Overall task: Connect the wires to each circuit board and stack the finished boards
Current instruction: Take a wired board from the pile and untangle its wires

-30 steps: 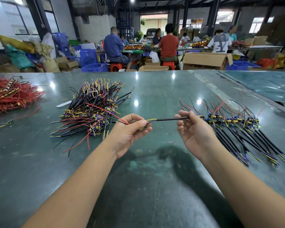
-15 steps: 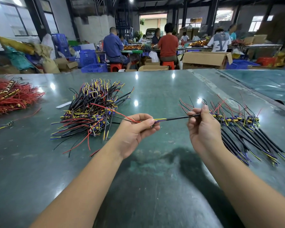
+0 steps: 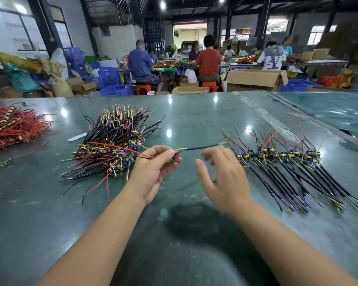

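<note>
Pinching board end of cable in left hand; long axis pointing right, tip above right hand, fingers spread, holding nothing, nearer finished row.

Right hand fingers motion-blurred. Red wire pile cut off at the frame's left edge. Board held in left hand mostly hidden.

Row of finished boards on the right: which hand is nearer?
Right. The right hand hovers open just beside the row of finished boards; the left hand, pinching a black wire, is farther off.
</note>
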`<state>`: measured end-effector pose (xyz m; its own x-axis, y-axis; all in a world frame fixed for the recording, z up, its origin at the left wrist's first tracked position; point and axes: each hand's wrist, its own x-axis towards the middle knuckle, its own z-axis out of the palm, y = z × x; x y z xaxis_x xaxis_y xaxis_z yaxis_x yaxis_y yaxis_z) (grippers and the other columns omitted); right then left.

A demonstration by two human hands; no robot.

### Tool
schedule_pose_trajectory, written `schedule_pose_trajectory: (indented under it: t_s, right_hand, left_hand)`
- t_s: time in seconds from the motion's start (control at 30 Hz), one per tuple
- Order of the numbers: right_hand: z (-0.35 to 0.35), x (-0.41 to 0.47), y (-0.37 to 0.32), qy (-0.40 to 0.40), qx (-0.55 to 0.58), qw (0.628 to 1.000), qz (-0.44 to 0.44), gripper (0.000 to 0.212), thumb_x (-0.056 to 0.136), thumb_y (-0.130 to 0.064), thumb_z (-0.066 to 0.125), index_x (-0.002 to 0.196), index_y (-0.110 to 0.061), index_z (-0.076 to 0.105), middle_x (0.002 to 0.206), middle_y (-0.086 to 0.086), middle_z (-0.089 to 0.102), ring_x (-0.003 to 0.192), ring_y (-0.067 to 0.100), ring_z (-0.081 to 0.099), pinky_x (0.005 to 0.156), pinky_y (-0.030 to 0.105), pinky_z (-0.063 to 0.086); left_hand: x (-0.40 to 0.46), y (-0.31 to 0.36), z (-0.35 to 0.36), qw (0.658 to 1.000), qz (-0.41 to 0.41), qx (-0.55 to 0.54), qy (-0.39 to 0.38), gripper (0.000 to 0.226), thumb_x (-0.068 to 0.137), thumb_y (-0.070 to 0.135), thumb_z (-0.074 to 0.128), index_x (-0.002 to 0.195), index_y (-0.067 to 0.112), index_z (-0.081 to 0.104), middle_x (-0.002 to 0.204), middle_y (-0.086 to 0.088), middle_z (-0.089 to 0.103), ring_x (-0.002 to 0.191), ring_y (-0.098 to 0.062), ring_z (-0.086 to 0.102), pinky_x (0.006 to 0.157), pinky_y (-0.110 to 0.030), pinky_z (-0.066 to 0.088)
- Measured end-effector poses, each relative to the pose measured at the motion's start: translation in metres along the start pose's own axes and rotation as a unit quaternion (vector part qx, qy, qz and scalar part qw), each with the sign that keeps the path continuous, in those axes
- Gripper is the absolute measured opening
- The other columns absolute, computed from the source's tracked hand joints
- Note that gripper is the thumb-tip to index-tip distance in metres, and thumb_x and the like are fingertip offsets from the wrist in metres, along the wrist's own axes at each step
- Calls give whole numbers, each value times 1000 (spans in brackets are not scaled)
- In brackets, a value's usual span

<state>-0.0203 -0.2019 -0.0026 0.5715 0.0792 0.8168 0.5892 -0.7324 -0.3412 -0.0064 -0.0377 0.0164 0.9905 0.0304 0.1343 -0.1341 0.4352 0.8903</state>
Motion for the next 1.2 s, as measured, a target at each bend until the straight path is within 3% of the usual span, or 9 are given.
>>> schedule_pose_trajectory:
  t_s: [0.17,0.3,0.53,0.6,0.77,0.9,1.0,1.1,1.2]
  right_hand:
    - [-4,6,6,-1,-50,996,-67,43,95,-28,46,128,0,51,108,8,62,101,26,52,91,33,41]
    - [-9,6,7,-75,-9,997,-3,34,99,-31,39,106,-9,64,89,4,63,84,30,60,68,40,47]
    - [-9,7,-11,-59,-66,990,-106,22,93,-20,54,86,-6,69,67,6,59,62,28,59,43,37,46]
    - [-10,7,-15,-49,-43,995,-78,20,93,-18,55,88,-4,69,70,8,61,61,31,59,45,38,47]
    - [-24,20,8,8,-63,998,6,19,93,-11,53,89,1,67,77,17,67,66,36,63,57,40,50]
    - [-36,28,54,-29,-174,971,163,27,100,-18,44,96,1,64,91,24,66,85,42,59,67,41,35]
    - [-43,25,80,-111,-261,919,275,29,100,-18,42,94,3,61,95,25,65,91,42,59,66,38,34]
    - [-47,19,87,-153,-330,879,308,29,96,-21,46,99,1,64,106,23,63,102,41,54,78,39,42]
    - [-47,19,79,-127,-357,877,295,31,91,-29,53,108,-5,64,116,19,56,109,40,47,87,40,39]
  left_hand:
    - [-6,-1,5,997,-3,16,-74,9,82,3,60,77,10,59,70,-6,70,65,-13,68,66,-21,56]
    - [-8,-1,5,995,-43,-18,-92,5,71,8,63,74,11,61,70,-7,69,63,-14,67,62,-20,55]
    - [-6,9,0,995,-57,-77,-36,9,67,12,62,63,19,66,57,-3,63,49,-11,61,49,-16,51]
    - [-5,9,-1,994,-63,-82,-42,11,69,18,64,79,18,66,64,-3,66,54,-12,65,51,-17,53]
    - [-2,3,-6,991,-80,-25,-106,65,61,47,83,114,19,57,114,-9,69,96,-19,69,72,-25,57]
    - [-2,0,-7,995,-66,3,-74,41,76,33,68,114,18,57,104,-3,72,91,-17,69,74,-26,56]
    - [2,-1,-8,995,33,96,9,16,84,12,64,99,19,63,87,3,72,78,-9,66,68,-20,53]
    - [11,1,-20,924,180,306,142,25,86,-1,59,85,24,65,83,5,67,76,-9,61,73,-22,49]
    - [18,5,-39,830,198,465,235,23,83,3,55,89,21,67,86,1,65,80,-17,56,81,-33,46]
